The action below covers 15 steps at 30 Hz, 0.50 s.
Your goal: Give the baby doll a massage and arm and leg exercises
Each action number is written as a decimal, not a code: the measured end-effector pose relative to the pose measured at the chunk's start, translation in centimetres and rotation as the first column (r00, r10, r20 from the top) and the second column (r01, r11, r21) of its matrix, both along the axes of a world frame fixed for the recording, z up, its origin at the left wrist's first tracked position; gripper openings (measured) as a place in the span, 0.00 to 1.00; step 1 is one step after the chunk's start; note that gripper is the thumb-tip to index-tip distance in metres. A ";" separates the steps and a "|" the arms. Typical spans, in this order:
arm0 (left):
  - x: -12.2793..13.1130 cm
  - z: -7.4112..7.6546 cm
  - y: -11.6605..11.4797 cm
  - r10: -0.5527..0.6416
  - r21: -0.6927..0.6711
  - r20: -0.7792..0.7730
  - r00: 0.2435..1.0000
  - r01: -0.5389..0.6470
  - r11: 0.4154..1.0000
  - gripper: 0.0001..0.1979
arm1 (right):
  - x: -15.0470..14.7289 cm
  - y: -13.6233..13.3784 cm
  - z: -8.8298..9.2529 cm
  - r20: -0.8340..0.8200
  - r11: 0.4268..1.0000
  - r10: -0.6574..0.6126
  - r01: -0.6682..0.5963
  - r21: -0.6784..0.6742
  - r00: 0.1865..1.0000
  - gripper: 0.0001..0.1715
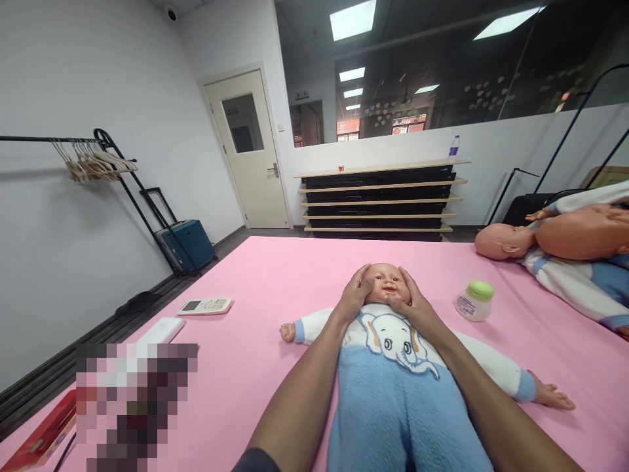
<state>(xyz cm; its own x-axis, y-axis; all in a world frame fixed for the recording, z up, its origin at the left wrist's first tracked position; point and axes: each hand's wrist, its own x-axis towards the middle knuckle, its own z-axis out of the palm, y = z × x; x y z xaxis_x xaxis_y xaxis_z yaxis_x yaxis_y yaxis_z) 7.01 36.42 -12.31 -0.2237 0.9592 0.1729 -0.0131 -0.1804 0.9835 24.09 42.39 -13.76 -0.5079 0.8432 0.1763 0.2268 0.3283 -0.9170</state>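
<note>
Both hands cup the doll's head (388, 283): left hand (354, 296) and right hand (413, 303) each in open grip, palms touching. Left of the doll's head the pink worktop (275, 275) is free. The bottle (474, 300) stands near its right.

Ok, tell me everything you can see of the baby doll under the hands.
The baby doll lies face up on the pink mat, arms spread. Smiling plastic-looking head; fleecy white-and-blue suit with an elephant on the chest. The left hand and right hand cup its cheeks.
</note>
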 end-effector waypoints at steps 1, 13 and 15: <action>0.0 0.0 -0.1 -0.005 -0.002 0.000 1.000 0.005 1.000 0.45 | 0.0 0.0 0.0 0.002 1.000 -0.002 0.002 -0.004 1.000 0.52; 0.2 0.1 -0.8 -0.018 -0.043 -0.022 1.000 0.017 0.999 0.57 | -0.4 0.8 -0.6 -0.001 0.999 -0.034 0.034 0.012 0.999 0.46; 0.2 0.2 -0.9 -0.016 -0.046 -0.019 1.000 0.015 0.999 0.59 | -0.4 0.9 -0.7 -0.009 0.999 -0.046 0.046 0.011 0.999 0.44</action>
